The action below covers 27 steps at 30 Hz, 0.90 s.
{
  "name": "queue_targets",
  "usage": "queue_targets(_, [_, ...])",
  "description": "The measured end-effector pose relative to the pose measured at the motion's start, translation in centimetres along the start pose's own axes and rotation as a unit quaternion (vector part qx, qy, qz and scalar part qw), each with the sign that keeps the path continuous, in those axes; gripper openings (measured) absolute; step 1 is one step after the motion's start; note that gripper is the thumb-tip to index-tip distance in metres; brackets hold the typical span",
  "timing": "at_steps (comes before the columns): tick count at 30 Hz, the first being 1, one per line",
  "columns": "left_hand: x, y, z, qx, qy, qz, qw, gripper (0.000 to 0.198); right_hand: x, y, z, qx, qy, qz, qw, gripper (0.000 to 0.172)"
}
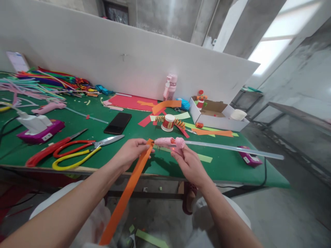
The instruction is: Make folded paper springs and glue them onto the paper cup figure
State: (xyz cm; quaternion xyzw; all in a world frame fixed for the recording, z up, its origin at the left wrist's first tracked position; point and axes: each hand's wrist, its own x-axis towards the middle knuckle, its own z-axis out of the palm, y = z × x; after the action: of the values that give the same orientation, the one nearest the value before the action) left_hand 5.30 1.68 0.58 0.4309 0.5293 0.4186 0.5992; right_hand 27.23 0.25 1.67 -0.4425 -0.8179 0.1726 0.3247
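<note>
My left hand [132,153] pinches the upper end of a long orange paper strip [128,193], which hangs down past the table edge. In my right hand [190,162] is a pink hot glue gun [167,142], its nozzle at the strip's top end. A long clear glue stick [232,148] juts out of the gun's back to the right. Just behind the gun stands a small red and white paper cup [168,123] with folded gold paper strips [180,123] at its sides.
Scissors with red and yellow handles [77,151], a red-handled cutter [49,151] and a black phone [118,123] lie left. Purple power sockets [42,131] stand beyond. A white box [219,120] and pink bottle [170,88] are behind, before a white partition [103,51].
</note>
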Motion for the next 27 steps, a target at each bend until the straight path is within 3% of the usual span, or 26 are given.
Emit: queue_targets(27, [-0.12,0.00,-0.19,-0.005,-0.016,0.001,1.000,0.034,-0.10,0.25,-0.16,-0.019,-0.002,0.011,1.000,0.035])
